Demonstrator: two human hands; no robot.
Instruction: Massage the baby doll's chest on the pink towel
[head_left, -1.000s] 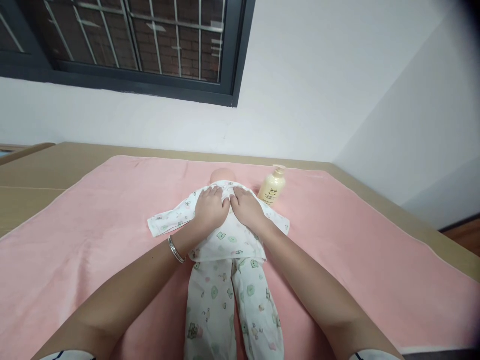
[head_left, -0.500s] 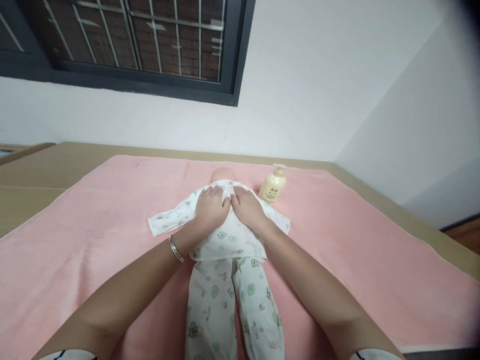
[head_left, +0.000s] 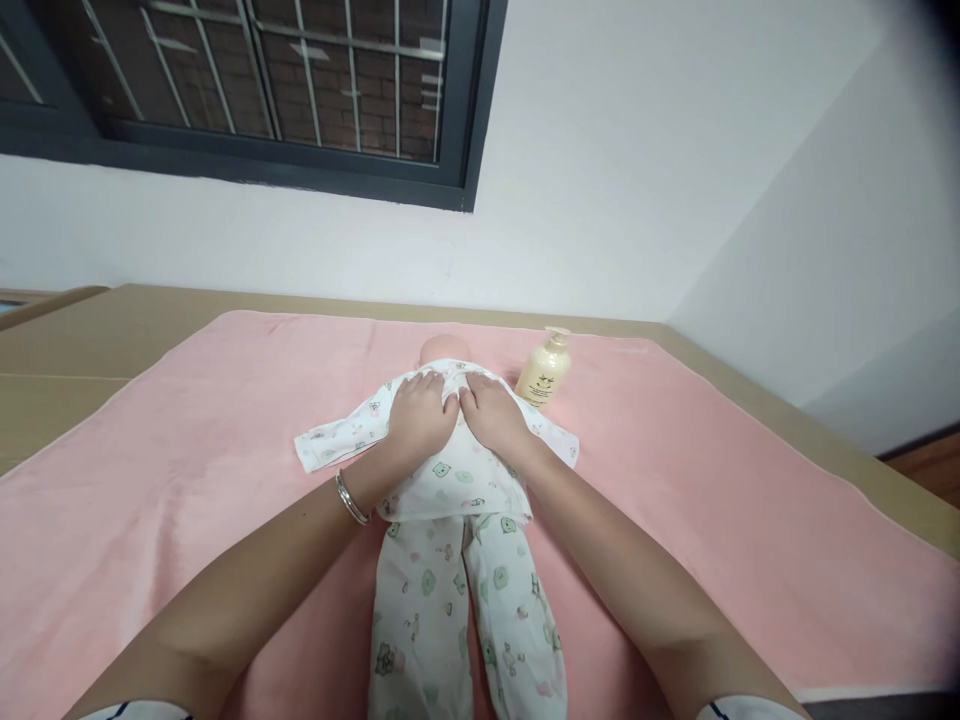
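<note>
A baby doll [head_left: 465, 490] in a white printed top and matching trousers lies stretched out, its bare head [head_left: 445, 349] pointing away from me. My left hand [head_left: 421, 412] rests flat on the left side of its upper body, a silver bangle round the wrist. Beside it, my right hand [head_left: 493, 412] lies flat on the right side. Both thumbs point inward and nearly meet at the middle. The doll's sleeves spread out to either side; no hands show at the cuffs. Its feet are outside the view.
Under the doll is a pink cloth [head_left: 225, 450] over a tan surface [head_left: 67, 335]. A pale yellow pump bottle [head_left: 544, 370] stands just right of the doll's shoulder. Behind are a white wall [head_left: 585, 180] and a dark-framed window [head_left: 300, 170] with bars.
Both hands stay in the same place on the doll. Only a very slight shift of the whole view shows.
</note>
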